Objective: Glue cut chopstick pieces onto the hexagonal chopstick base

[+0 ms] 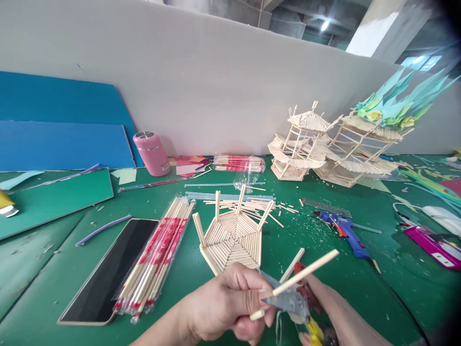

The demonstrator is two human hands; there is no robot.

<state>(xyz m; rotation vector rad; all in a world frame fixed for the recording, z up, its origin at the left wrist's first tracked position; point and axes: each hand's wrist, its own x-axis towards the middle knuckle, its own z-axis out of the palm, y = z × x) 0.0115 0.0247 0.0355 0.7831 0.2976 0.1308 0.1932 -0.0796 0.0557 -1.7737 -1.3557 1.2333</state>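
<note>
My left hand (pixel 230 302) is closed around two thin wooden sticks (pixel 306 273) that slant up to the right. My right hand (pixel 324 307) grips a pair of cutters (pixel 300 300) with red and yellow handles, and their blades sit against one stick near my left fingers. Just beyond my hands a hexagonal stick base (pixel 232 238) with several upright posts stands on the green mat (pixel 180 293).
A pack of chopsticks (pixel 158 259) and a dark slab (pixel 108 269) lie to the left. A blue glue gun (pixel 345 230) lies right. Stick pavilion models (pixel 324 149), a pink flask (pixel 151 153), blue boards (pixel 61 129) and loose sticks (pixel 252 206) sit further back.
</note>
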